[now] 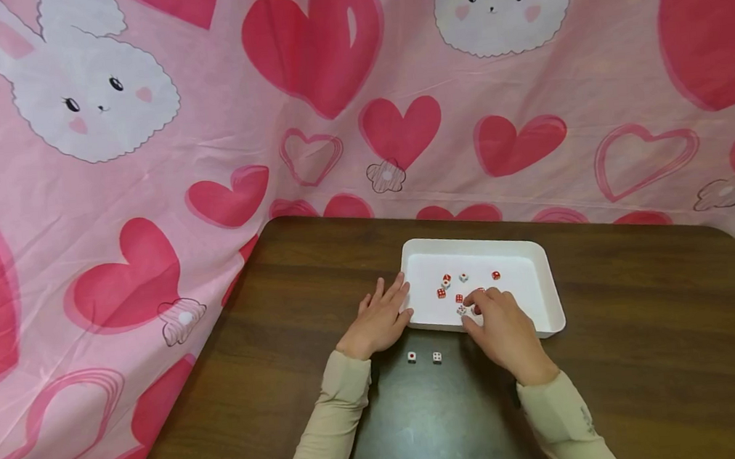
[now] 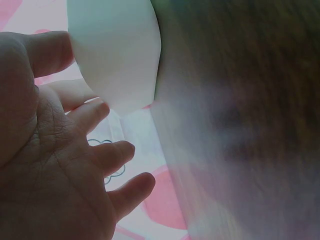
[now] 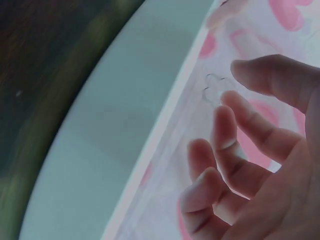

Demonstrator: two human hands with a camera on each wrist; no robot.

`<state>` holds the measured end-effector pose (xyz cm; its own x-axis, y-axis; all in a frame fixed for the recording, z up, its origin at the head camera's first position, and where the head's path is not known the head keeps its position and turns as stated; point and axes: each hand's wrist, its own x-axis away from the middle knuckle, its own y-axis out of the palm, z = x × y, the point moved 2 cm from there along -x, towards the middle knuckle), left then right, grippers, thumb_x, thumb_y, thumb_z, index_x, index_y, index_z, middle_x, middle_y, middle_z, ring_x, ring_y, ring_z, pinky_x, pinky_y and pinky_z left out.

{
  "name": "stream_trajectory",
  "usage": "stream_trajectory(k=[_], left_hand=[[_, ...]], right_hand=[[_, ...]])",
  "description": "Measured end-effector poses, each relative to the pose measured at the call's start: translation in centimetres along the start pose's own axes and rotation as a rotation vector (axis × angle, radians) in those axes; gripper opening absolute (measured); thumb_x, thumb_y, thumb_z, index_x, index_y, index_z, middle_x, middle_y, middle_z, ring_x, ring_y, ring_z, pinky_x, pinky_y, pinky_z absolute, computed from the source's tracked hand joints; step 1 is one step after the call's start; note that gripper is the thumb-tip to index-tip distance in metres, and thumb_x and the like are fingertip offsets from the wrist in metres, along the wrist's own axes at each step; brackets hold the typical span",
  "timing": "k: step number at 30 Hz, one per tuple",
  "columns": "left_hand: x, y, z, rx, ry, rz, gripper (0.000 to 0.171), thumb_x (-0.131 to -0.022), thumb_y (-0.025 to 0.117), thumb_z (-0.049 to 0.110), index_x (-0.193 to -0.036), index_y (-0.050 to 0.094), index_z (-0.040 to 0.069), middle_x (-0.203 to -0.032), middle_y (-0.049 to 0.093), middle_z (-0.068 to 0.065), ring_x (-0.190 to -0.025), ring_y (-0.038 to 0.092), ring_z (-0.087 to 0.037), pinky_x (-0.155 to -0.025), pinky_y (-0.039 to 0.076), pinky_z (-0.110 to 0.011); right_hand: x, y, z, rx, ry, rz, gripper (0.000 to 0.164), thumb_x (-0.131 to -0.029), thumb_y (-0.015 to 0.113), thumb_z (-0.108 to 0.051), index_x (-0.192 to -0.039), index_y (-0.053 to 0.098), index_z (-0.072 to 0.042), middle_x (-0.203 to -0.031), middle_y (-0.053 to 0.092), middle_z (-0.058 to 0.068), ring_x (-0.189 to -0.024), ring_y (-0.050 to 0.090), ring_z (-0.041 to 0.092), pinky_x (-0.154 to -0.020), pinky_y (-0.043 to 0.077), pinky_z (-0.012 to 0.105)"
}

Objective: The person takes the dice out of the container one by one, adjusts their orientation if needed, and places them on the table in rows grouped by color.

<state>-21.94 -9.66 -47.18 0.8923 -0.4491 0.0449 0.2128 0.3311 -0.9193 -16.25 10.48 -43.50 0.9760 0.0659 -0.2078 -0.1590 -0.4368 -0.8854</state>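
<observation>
A shallow white tray (image 1: pixel 549 279) holds several small dice, some red like this red die (image 1: pixel 496 275) and some white like this white die (image 1: pixel 463 277). My left hand (image 1: pixel 378 320) touches the tray's left end with spread, loosely bent fingers. My right hand (image 1: pixel 504 330) hovers over the near part of the tray, thumb and forefinger apart beside a white die (image 1: pixel 461 309). No die shows between the fingertips in the right wrist view. On the table before the tray lie two white dice, a left die (image 1: pixel 412 357) showing one red pip and a right die (image 1: pixel 437 357).
The dark wooden table (image 1: pixel 645 322) extends on both sides of the tray. A pink cloth (image 1: pixel 313 212) printed with hearts and rabbits hangs behind the table and along its left side. The tray's raised walls surround the dice.
</observation>
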Motion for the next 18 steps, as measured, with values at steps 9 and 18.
stream_trajectory(k=[9,18], left_hand=[[-0.1,-0.1,0.2,0.001,-0.007,-0.002,0.055,-0.094,0.038,0.039,-0.143,0.023,0.020,-0.151,0.008,0.008,-0.139,0.004,-0.028,-0.106,0.014,-0.053],[-0.2,0.0,0.2,-0.010,-0.004,0.000,0.055,-0.094,0.038,0.039,-0.143,0.022,0.021,-0.151,0.007,0.008,-0.139,0.004,-0.027,-0.106,0.014,-0.052]], right_hand=[[-1.6,0.9,2.1,-0.030,0.083,-0.025,0.020,-0.078,0.059,-0.022,-0.091,0.061,-0.007,-0.085,0.055,0.010,-0.080,0.047,0.026,-0.059,0.040,0.038],[-3.2,1.9,2.5,-0.021,0.132,-0.127,0.023,-0.078,0.061,-0.023,-0.092,0.061,-0.004,-0.085,0.056,0.014,-0.078,0.046,0.028,-0.061,0.041,0.040]])
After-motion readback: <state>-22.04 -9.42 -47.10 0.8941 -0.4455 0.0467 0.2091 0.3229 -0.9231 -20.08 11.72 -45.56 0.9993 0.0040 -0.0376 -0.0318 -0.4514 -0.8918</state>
